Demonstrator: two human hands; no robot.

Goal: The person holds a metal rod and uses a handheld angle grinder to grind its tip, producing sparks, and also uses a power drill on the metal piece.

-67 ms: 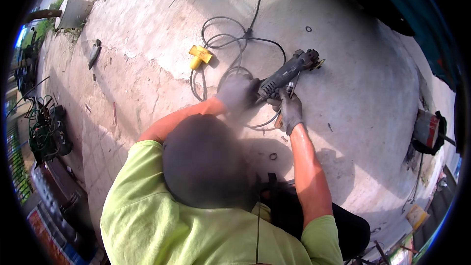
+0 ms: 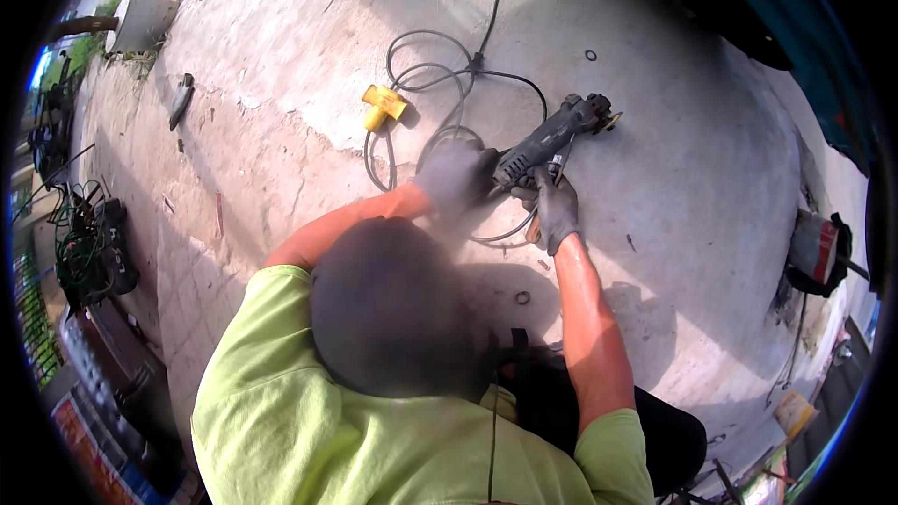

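Left hand [image 2: 456,174] is gloved and smeared by blur just left of the back end of the angle grinder [image 2: 535,151], so can't tell if it's gripping anything. Right hand [image 2: 557,208], also gloved, has its fingers curled around a slim metal piece [image 2: 557,164] right beside the grinder body; couldn't say if that's a separate tool. Grinder itself sits just above and right of center frame, tilted, head toward the upper right.

Going across from the left edge: dark green machine [image 2: 86,248] with tangled cables on it, then a pale bucket [image 2: 145,26] at upper left. Closer to the middle, a yellow connector [image 2: 382,108] lies on the concrete floor [image 2: 281,84] beside a loosely looped black cord [image 2: 426,35]. Past the grinder's head, upper right of center, there's a small dark ring [image 2: 590,55]. Far right has a red-and-white box [image 2: 816,248].
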